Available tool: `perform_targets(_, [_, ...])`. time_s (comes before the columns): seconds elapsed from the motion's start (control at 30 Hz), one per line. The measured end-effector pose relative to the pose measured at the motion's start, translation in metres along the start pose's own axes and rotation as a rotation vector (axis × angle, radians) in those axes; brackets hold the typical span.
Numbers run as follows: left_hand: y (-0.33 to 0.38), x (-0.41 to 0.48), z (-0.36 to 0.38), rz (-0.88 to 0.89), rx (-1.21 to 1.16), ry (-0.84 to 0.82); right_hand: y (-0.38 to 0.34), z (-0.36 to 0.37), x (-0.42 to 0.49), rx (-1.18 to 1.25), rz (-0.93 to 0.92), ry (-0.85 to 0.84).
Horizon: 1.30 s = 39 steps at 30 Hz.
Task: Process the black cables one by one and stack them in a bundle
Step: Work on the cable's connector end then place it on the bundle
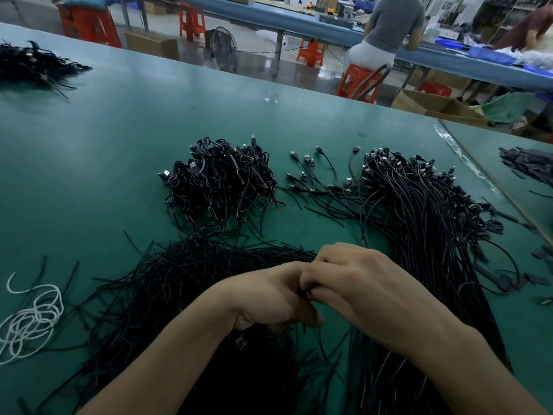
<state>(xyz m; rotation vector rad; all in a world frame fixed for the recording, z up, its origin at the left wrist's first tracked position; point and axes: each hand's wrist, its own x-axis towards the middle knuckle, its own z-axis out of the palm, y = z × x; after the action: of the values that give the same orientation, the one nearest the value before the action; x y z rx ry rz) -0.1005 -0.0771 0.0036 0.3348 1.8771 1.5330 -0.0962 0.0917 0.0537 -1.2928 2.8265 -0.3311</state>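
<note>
My left hand (269, 298) and my right hand (356, 283) meet at the near middle of the green table (104, 151), fingers curled together around a thin black cable (319, 339) that hangs down between them. A bundle of folded black cables (218, 181) with bare copper ends sits ahead. A long heap of straight black cables (419, 211) with USB plugs lies to the right. A loose spread of black cables (179, 280) lies under and left of my hands.
White cord (33, 319) is coiled at the left. Another black cable heap (33, 65) lies far left. Small black pieces (529, 166) lie on the adjoining table at right. Beyond the table edge a person sits on an orange stool (359, 82) among cardboard boxes.
</note>
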Motion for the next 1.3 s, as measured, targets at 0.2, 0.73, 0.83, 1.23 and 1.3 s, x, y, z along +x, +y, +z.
perform_targets(0.2, [0.003,0.0,-0.004,0.065,-0.055,0.016,0.0,0.003,-0.001,-0.001,0.014,0.127])
perform_targets(0.73, [0.01,0.008,0.004,0.255,-0.638,0.234,-0.007,0.036,0.009,0.295,0.4,0.662])
perform_targets(0.83, [0.007,0.011,0.009,0.364,-0.533,0.341,-0.014,0.039,0.013,0.695,0.477,0.767])
perform_targets(1.23, [-0.003,0.012,-0.002,0.499,0.17,0.681,-0.006,0.025,0.01,1.277,0.565,0.629])
perform_targets(1.3, [-0.003,0.011,-0.002,0.497,0.112,0.683,-0.006,0.027,0.011,1.319,0.583,0.599])
